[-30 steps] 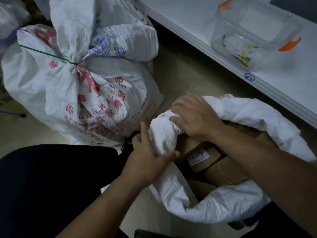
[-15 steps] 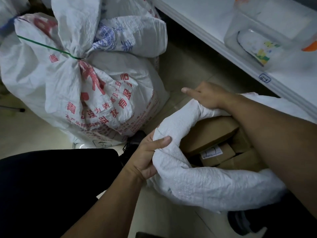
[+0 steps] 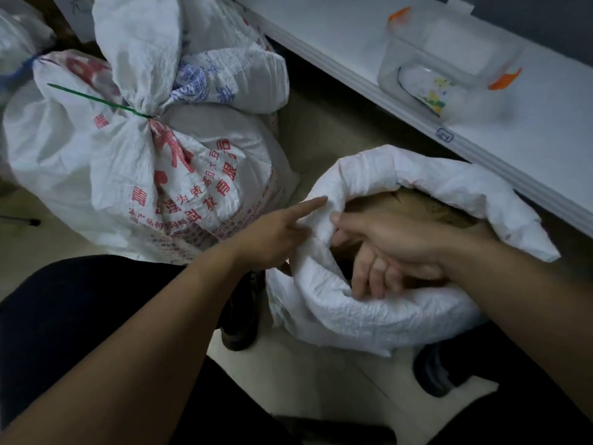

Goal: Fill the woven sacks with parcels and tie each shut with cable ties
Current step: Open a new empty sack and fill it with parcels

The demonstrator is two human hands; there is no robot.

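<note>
An open white woven sack (image 3: pixel 369 316) stands on the floor in front of me, its rim rolled down. Brown cardboard parcels (image 3: pixel 426 207) show inside its mouth. My left hand (image 3: pixel 272 236) is at the sack's left rim, index finger stretched along the fabric, the other fingers curled into the fold. My right hand (image 3: pixel 394 252) reaches over the mouth, thumb against the rim, fingers hanging loose inside. A full white sack with red print (image 3: pixel 179 175) lies to the left, its neck tied with a green cable tie (image 3: pixel 96 99).
A white shelf (image 3: pixel 513 149) runs along the right, carrying a clear plastic box with orange clips (image 3: pixel 449 75). More filled sacks (image 3: pixel 231 72) are piled behind the tied one. My dark-trousered leg (image 3: pixel 64 332) and shoes (image 3: pixel 240 316) sit close to the open sack.
My right hand left the far rim and now hangs over the sack's mouth. My left hand shifted up the left rim, index finger now stretched out.
</note>
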